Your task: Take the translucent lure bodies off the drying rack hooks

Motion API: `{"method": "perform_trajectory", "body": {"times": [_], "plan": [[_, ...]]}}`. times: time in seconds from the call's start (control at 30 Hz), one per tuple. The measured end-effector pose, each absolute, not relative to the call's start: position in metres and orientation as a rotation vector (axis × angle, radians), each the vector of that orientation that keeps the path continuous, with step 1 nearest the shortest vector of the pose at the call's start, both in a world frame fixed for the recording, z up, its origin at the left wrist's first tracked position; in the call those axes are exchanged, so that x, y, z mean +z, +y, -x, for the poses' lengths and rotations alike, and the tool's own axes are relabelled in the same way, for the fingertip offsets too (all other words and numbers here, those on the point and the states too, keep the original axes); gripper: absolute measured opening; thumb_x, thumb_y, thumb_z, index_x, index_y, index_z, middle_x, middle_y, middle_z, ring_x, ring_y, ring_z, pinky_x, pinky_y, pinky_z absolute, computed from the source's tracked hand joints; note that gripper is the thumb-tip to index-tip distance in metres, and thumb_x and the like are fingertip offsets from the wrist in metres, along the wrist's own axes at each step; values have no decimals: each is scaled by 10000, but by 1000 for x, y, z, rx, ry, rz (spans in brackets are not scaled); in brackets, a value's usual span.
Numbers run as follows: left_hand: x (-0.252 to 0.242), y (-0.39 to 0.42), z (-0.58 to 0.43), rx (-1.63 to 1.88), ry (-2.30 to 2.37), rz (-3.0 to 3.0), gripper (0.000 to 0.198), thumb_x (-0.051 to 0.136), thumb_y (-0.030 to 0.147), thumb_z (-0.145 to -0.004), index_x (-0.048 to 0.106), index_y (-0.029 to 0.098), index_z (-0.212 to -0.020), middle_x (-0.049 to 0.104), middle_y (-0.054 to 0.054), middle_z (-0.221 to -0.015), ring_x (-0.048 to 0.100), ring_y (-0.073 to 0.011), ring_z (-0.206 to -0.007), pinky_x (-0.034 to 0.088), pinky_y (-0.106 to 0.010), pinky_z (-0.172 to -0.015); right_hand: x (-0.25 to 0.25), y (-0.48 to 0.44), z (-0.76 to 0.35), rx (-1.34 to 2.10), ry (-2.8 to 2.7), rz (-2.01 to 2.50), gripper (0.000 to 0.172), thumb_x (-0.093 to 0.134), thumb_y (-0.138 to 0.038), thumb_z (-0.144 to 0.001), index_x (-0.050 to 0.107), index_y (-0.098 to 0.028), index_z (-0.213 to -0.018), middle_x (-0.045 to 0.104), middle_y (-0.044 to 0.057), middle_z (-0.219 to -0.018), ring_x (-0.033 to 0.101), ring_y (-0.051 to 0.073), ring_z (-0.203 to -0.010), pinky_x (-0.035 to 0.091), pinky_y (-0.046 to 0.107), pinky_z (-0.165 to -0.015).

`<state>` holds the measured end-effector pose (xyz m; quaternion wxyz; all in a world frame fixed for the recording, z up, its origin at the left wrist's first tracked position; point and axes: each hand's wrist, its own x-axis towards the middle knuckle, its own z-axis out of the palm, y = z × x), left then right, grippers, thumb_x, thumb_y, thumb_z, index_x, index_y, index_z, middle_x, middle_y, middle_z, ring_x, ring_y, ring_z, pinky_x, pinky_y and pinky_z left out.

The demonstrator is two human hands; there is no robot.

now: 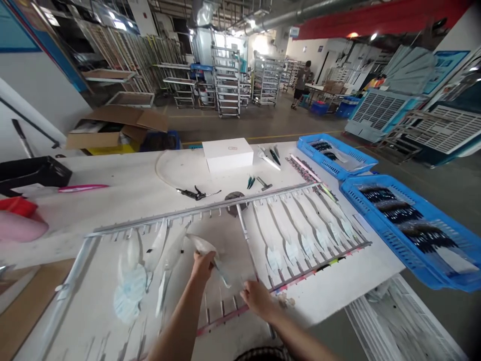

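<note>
My left hand [205,265] is closed around a thin, whitish translucent strip [203,244] with a pale blue end hanging below the fingers. Close to the frame's middle bar, my right hand [257,296] has its fingers pinched together; whatever may be in them is too small to make out. Both hands are over a metal frame [206,207] with hooks along its top rail and pins along its bottom rail. Similar pale strips [300,220] stretch in a row across its right half. Several more strips and a crumpled pale blue piece [131,293] are on the left half.
Behind the frame lie an air blow gun [197,193], small cutters [251,182], a razor-like tool [264,184] and a white box [228,154]. Blue baskets [376,220] with dark packed items flank the table's right edge. A black box [33,175] sits far left.
</note>
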<state>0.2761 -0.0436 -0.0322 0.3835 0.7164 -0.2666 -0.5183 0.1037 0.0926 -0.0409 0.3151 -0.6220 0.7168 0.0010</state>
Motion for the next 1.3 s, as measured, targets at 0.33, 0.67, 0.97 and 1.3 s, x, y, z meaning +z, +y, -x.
{"method": "perform_trajectory", "body": {"times": [0.33, 0.67, 0.97, 1.3], "plan": [[12, -10, -274, -1382, -311, -1172, 444, 843, 388, -585, 621, 182, -910, 604, 17, -705, 572, -122, -660, 436, -223, -585, -44, 97, -99, -88, 1878, 1556, 156, 663, -191, -881, 741, -189, -1016, 763, 63, -991, 698, 221, -958, 447, 254, -745], [-43, 33, -228, -1601, -23, -1103, 478, 845, 264, -517, 585, 191, -911, 624, 8, -691, 566, -155, -749, 451, -270, -672, -36, 90, -106, 8, 1884, 1557, 167, 596, -214, -924, 734, -163, -1003, 757, 117, -979, 710, 289, -949, 510, 324, -757], [-37, 43, -223, -1564, 17, -1115, 518, 859, 264, -498, 604, 189, -943, 643, 3, -724, 583, -150, -740, 477, -278, -693, -22, 74, -118, 273, 1856, 1590, 268, 512, -117, -929, 745, -126, -1061, 753, 163, -992, 710, 348, -965, 582, 402, -791], [-40, 25, -229, -1606, -30, -1241, 469, 815, 251, -509, 599, 179, -919, 605, 0, -711, 568, -151, -682, 450, -269, -617, -42, 75, -124, 366, 1739, 1835, 314, 476, 18, -868, 729, -60, -1036, 740, 219, -950, 720, 367, -894, 605, 467, -747]]}}
